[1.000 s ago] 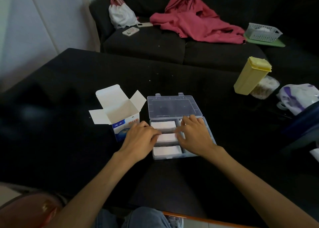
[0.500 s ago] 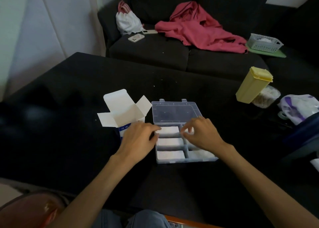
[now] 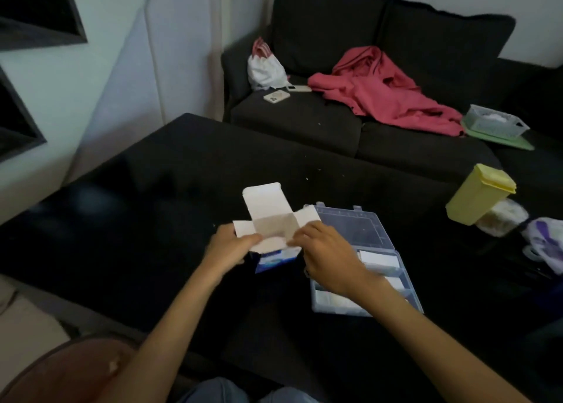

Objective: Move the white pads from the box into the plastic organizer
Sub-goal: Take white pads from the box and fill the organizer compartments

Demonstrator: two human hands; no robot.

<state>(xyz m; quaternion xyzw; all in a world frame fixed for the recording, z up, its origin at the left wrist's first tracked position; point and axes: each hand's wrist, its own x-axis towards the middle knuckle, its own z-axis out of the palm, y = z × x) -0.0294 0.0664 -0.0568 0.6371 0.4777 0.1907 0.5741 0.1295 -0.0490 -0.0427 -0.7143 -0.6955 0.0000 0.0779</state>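
No legible writing anywhere in view.

The box (image 3: 275,258) shows a blue-and-white printed panel below its opened white flaps, but whatever lettering it carries is blurred past reading (only patches of colour come through). The phone (image 3: 276,96) lying on the sofa (image 3: 335,122) shows its back, with no mark that can be made out. The yellow container (image 3: 478,194) on the table (image 3: 152,189) has plain sides, and the plastic organizer (image 3: 350,219) bears no readable label.

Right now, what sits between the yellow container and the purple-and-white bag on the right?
In the head view, a clear tub sits between the yellow container and the bag, close against the container; its contents are unclear.
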